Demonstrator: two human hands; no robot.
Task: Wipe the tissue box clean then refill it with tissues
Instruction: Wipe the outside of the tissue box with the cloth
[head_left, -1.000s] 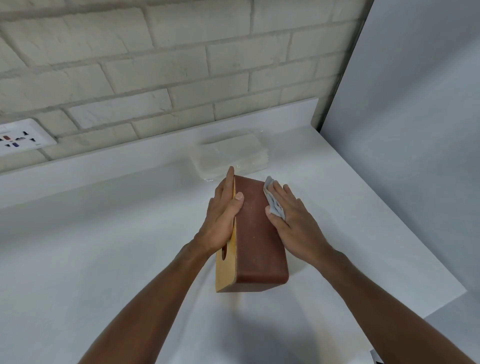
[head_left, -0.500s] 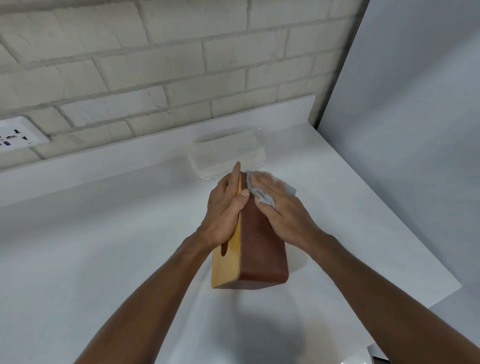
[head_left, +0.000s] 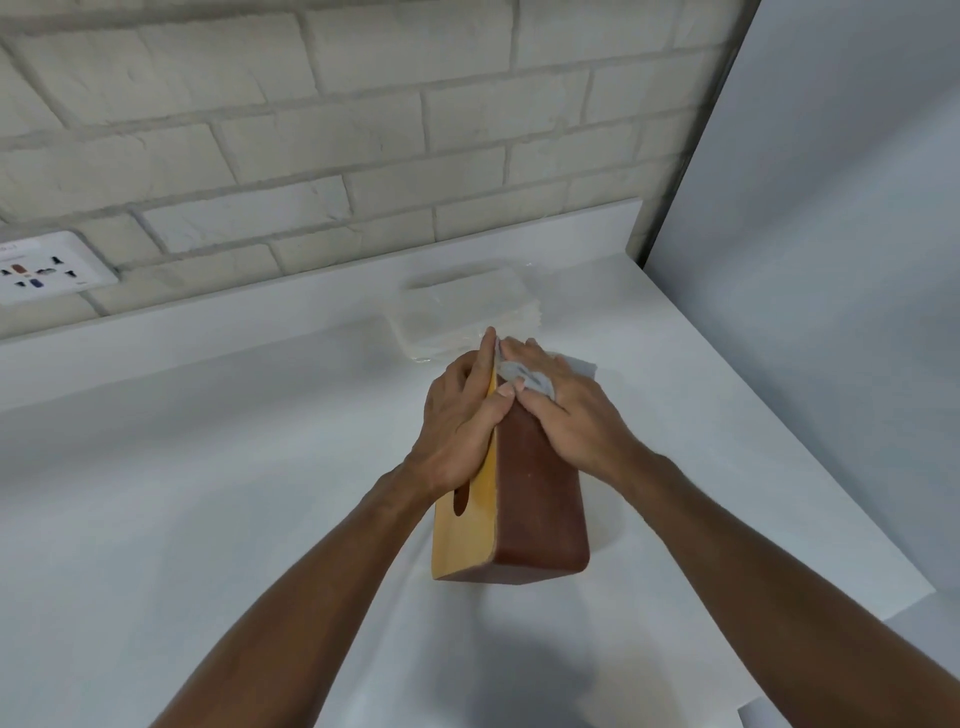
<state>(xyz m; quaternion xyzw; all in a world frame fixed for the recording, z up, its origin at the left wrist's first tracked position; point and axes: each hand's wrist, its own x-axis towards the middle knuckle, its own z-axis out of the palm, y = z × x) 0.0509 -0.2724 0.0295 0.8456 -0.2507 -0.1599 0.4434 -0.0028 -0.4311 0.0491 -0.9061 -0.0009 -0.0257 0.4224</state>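
Gripping tissue box at far end: left hand | right hand clutches cloth against it

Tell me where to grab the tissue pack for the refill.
Likely its left end, from above: the tissue pack lies flat, long side along the backsplash, while the left hand and right hand on the tissue box crowd its near right corner.
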